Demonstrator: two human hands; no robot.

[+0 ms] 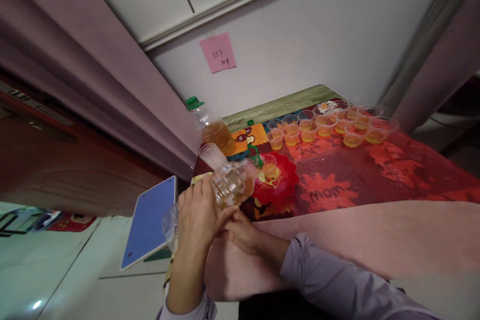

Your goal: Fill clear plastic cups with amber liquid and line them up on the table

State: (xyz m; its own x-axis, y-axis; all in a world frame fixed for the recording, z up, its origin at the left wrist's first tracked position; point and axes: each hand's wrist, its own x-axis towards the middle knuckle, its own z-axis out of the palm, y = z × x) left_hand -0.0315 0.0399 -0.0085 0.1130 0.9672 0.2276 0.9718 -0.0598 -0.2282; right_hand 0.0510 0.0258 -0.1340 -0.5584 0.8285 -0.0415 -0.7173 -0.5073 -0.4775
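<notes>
My left hand [197, 212] is wrapped around a clear plastic bottle [234, 182] holding amber liquid. The bottle lies tilted nearly on its side, its neck pointing right, with a green plastic loop [254, 156] near the mouth. From below, my right hand [242, 232] also grips it, fingers partly hidden. Just beyond the mouth, a small clear cup [269, 164] with some yellowish liquid stands on a red scalloped plate [287, 187]. Whether liquid is flowing, I cannot make out. Behind the bottle is a stack of clear cups [212, 155].
Rows of clear cups [309, 131] with yellow liquid stand at the back right of the patterned tablecloth [337, 175]. A second bottle [217, 136] with a green cap stands back left, near a loose green cap [250, 122]. A blue board [150, 222] is at left.
</notes>
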